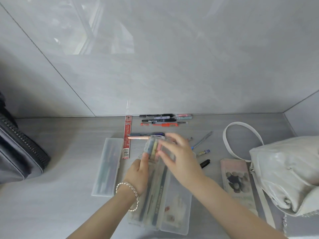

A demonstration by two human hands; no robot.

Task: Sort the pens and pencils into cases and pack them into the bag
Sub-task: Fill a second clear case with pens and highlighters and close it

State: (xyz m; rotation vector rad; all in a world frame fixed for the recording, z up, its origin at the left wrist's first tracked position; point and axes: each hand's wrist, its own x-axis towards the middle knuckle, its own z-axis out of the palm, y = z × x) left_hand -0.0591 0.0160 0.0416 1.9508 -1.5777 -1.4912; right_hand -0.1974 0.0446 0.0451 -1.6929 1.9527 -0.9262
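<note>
Both forearms come in from the bottom edge and meet over a clear plastic case [160,200] that lies open on the grey table [69,213], with pens and pencils inside it; one dark pencil in it carries a line of white print, too blurred to read. On the left wrist sits a silver bracelet [133,188]. Left hand [139,173] rests on the left side of the case, its thumb pointing up and pressed against a small clear box of coloured sticks [152,149], so its grip holds this box. Right hand [179,157] is above the same box with fingers spread wide; I cannot tell whether it touches. To the left lies a second clear case [107,167], closed. To the right lie a flat pink pouch [237,180] and the white bag [283,171] with its strap. Further away stands a red ruler package [127,137] with a barcode and small unreadable print. Near the wall lie loose pens and markers [164,120] in rows. At the far left edge is a dark zipped bag [19,152].
</note>
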